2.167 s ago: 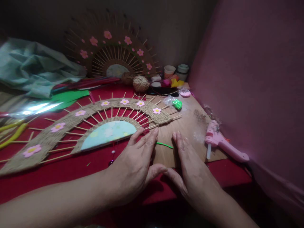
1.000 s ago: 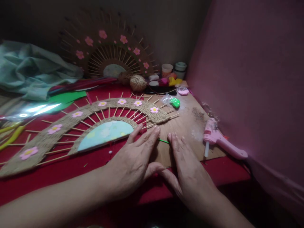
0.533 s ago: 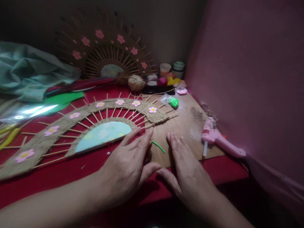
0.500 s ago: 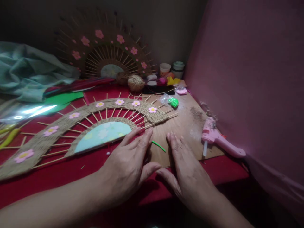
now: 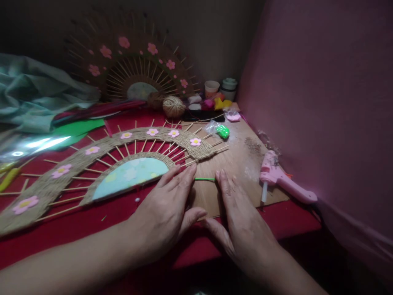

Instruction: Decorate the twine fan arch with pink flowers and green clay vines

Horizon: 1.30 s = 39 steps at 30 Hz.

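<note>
A thin green clay strand lies nearly level on a wooden board. Its left end meets the fingers of my left hand, its right end the fingertips of my right hand; whether the ends run under them is hidden. Both hands rest with fingers stretched out, palms facing down and inward, thumbs almost touching. Just beyond my left fingertips sits a woven half-round fan of twine and sticks, with pink clay flowers and a pale blue centre. Farther back is a lump of green clay in clear plastic.
A pink glue gun lies at the board's right edge. Behind are a twine ball, yellow clay, a paper cup and a lidded jar. A second fan leans at the back. Red cloth covers the table.
The green strand has turned from slanting to nearly level, and its right end now meets my right fingertips. My hands have barely moved; the view has shifted slightly.
</note>
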Tool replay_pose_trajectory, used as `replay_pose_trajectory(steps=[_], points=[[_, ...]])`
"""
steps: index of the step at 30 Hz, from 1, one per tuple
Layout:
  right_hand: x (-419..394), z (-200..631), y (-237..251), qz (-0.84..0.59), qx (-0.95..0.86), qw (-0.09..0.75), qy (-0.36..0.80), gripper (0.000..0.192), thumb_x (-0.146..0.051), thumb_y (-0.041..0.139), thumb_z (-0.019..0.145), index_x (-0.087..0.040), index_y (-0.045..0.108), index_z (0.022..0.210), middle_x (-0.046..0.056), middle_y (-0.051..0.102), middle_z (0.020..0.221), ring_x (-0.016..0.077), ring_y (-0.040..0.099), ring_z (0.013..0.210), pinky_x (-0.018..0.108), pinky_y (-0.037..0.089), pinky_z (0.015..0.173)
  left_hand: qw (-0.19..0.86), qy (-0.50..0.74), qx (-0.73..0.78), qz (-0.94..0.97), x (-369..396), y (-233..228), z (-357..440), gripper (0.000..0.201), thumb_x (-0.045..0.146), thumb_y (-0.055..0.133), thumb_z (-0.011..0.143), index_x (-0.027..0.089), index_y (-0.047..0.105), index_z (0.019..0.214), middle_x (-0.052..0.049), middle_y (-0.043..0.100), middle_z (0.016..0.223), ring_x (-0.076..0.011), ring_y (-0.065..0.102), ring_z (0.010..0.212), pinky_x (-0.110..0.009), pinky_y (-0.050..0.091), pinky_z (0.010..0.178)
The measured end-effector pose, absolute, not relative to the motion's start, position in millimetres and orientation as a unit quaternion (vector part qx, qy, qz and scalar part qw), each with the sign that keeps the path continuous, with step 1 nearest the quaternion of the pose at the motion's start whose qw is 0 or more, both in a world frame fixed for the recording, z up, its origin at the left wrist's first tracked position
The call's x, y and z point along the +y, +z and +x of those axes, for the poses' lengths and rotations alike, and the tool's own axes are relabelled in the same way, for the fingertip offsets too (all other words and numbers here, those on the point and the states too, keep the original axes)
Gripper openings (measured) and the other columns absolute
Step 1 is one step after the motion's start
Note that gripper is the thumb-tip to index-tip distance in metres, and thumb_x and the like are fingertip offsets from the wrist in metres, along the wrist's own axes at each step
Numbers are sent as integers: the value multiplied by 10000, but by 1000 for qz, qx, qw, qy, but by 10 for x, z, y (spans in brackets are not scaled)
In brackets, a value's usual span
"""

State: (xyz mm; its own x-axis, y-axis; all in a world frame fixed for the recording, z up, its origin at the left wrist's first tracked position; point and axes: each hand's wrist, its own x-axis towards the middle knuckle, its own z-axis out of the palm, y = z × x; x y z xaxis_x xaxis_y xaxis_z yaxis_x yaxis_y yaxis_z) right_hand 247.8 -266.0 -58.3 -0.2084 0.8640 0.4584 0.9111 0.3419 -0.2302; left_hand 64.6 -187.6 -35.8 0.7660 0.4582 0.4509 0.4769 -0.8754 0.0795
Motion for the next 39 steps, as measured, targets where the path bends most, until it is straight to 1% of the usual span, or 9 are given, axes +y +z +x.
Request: replay_pose_trajectory(steps=[4, 7, 12, 17, 21, 26, 31, 35, 39], points=[[-2663, 2477, -588, -578, -768, 272, -43, 663, -365, 457, 933, 49, 273, 1416, 290, 404, 1415, 348, 349, 1348, 500, 433, 1030, 6, -233, -257, -938, -1845, -359, 652, 663, 348, 378, 967, 104, 47, 1487, -212, 550, 1305, -308, 498, 1244, -529, 407, 1026], [-2665, 2478, -595, -575, -772, 269, -42, 675, -348, 459, 933, 33, 231, 1441, 286, 391, 1426, 351, 331, 1356, 514, 426, 1032, -11, -233, -254, -939, -1846, -355, 652, 686, 306, 393, 963, 112, -3, 1489, -218, 508, 1353, -306, 451, 1289, -538, 371, 1052], [-2662, 2473, -594, -574, -771, 271, -52, 731, -376, 457, 935, -15, 134, 1482, 281, 382, 1434, 346, 327, 1357, 520, 426, 1030, -42, -201, -234, -950, -1847, -353, 680, 679, 342, 416, 957, 103, 51, 1477, -240, 470, 1383, -319, 404, 1325, -575, 298, 1081], [-2668, 2480, -595, -576, -772, 265, -50, 720, -384, 458, 932, -6, 170, 1472, 275, 373, 1442, 349, 323, 1358, 510, 424, 1034, -54, -213, -207, -953, -1864, -354, 675, 655, 384, 359, 974, 70, 64, 1467, -223, 586, 1264, -292, 490, 1260, -568, 247, 1103], [-2673, 2483, -599, -580, -770, 263, -42, 736, -401, 478, 921, -2, 185, 1466, 263, 370, 1449, 344, 317, 1364, 501, 414, 1045, -46, -257, -227, -938, -1839, -333, 634, 651, 359, 360, 980, 68, 54, 1475, -205, 578, 1280, -279, 470, 1278, -541, 232, 1114], [-2671, 2476, -594, -585, -766, 263, -34, 702, -394, 457, 931, 0, 212, 1457, 254, 379, 1447, 334, 318, 1367, 497, 406, 1050, -2, -240, -256, -936, -1798, -332, 625, 649, 352, 349, 985, 46, 45, 1470, -192, 623, 1217, -283, 504, 1244, -543, 306, 1075], [-2673, 2486, -597, -581, -769, 265, -33, 701, -392, 460, 929, 14, 224, 1450, 259, 367, 1452, 339, 308, 1370, 494, 407, 1050, 56, -262, -220, -938, -1903, -368, 621, 649, 339, 401, 970, -63, 166, 1424, -237, 653, 1137, -299, 587, 1132, -515, 392, 1030], [-2674, 2492, -607, -577, -771, 267, -42, 715, -409, 477, 920, 13, 235, 1444, 263, 370, 1448, 343, 305, 1370, 497, 405, 1052, 71, -271, -203, -938, -1963, -357, 600, 670, 337, 450, 954, -94, 204, 1404, -238, 672, 1091, -305, 579, 1145, -511, 408, 1028], [-2673, 2487, -607, -575, -771, 269, -45, 699, -397, 473, 923, 21, 248, 1436, 267, 386, 1436, 345, 330, 1358, 499, 420, 1038, 73, -248, -221, -940, -1919, -378, 596, 659, 367, 419, 962, -105, 237, 1384, -273, 639, 1144, -327, 573, 1150, -535, 430, 1003]])
